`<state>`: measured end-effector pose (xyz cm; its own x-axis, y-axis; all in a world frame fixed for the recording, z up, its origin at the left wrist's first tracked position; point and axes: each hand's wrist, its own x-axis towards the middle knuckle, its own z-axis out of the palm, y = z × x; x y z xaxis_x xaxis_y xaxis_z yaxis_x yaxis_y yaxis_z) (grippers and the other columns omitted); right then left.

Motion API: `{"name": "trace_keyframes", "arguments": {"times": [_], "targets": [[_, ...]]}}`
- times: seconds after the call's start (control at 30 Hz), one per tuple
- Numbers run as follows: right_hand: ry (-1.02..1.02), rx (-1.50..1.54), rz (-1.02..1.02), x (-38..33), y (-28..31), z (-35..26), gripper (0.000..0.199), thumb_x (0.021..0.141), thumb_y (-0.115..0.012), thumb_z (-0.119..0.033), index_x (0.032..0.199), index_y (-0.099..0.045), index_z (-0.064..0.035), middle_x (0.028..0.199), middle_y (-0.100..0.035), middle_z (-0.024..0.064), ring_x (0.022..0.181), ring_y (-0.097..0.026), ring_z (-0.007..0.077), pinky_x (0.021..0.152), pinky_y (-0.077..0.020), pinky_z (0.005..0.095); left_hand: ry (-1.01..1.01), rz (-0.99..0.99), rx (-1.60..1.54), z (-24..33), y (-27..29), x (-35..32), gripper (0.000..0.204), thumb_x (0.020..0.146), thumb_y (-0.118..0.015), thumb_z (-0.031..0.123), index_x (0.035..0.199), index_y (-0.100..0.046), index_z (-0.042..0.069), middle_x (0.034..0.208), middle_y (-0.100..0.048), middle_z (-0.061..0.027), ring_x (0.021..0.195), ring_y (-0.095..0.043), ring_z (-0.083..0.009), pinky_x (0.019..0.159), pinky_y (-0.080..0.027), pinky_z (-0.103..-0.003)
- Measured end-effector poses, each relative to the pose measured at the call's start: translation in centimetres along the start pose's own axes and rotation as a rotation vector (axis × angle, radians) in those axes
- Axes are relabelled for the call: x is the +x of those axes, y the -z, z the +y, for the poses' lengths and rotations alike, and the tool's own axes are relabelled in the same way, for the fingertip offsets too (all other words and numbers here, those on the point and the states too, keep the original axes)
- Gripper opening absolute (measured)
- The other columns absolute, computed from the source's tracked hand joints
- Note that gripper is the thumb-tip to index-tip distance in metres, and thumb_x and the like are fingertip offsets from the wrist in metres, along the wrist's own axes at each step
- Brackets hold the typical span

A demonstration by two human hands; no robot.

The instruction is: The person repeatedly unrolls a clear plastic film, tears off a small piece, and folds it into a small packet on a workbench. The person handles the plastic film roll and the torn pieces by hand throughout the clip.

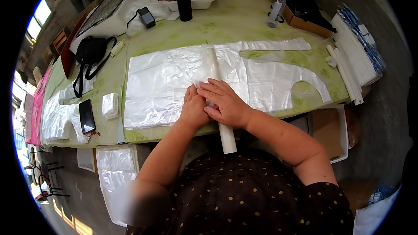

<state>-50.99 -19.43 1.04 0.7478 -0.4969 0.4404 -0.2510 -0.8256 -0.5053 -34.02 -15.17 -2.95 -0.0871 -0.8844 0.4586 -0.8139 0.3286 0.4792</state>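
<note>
A white tube (227, 138) runs from the table's front edge over a large sheet of translucent white plastic film (156, 82). My right hand (228, 104) lies across the tube with fingers bent and thumb tucked in, closed on bunched film. Close against it, my left hand (193, 108) has its fingers pressed together on the same film, left of the tube. A crumpled bit of film shows between the hands and at the fingertips. The sheet has a long slot and a rounded cut-out (306, 91) at its right end. My palms are hidden.
On the left lie a phone (87, 116), a small folded film stack (110, 105), more film (58, 117) and a black bag (92, 52). At the back stand a black cylinder (183, 2) and a bottle (277, 11). More white tubes (345, 74) lie right.
</note>
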Motion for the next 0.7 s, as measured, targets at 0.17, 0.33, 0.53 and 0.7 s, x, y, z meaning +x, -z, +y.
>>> {"name": "trace_keyframes", "arguments": {"times": [0.17,0.33,0.53,0.7], "targets": [[-0.082,0.021,0.059,-1.7,-1.1,0.1,0.052,0.089,-0.069,-0.025,0.137,-0.057,-0.0093,0.141,-0.058,0.0105,0.141,-0.042,0.0397,0.117,-0.0299,0.0573,0.073,0.173,-0.08,0.7,2.8,-1.7,0.021,0.08,-0.073,0.008,0.097,-0.061,0.005,0.104,-0.061,-0.012,0.101,-0.057,-0.0333,0.09,-0.048,-0.044],[-0.142,-0.067,-0.074,-0.3,-1.1,-1.8,0.039,0.088,-0.069,-0.021,0.124,-0.062,-0.0077,0.132,-0.063,0.009,0.142,-0.041,0.04,0.117,-0.0298,0.0591,-0.163,0.378,-0.387,2.3,5.3,0.8,0.022,0.082,-0.066,-0.007,0.1,-0.06,0.004,0.107,-0.061,-0.0139,0.101,-0.06,-0.0294,0.09,-0.049,-0.038],[-0.083,0.138,0.169,0.6,-2.7,-2.5,0.021,0.086,-0.063,-0.01,0.106,-0.067,-0.0085,0.11,-0.065,0.0106,0.109,-0.059,0.0328,0.1,-0.0426,0.0516,-0.174,-0.368,-0.289,1.8,4.9,4.6,0.037,0.099,-0.054,0.032,0.123,-0.069,0.009,0.139,-0.062,-0.0114,0.143,-0.04,-0.0376,0.118,-0.031,-0.048],[-0.009,0.016,0.256,-4.2,0.4,-3.2,0.02,0.083,-0.069,-0.007,0.102,-0.071,-0.0102,0.116,-0.066,0.0096,0.118,-0.059,0.0345,0.108,-0.0394,0.0525,-0.131,-0.323,-0.371,-2.2,4.7,2.3,0.031,0.099,-0.058,0.037,0.112,-0.072,0.012,0.13,-0.066,-0.0066,0.144,-0.04,-0.0377,0.119,-0.023,-0.056]]}}
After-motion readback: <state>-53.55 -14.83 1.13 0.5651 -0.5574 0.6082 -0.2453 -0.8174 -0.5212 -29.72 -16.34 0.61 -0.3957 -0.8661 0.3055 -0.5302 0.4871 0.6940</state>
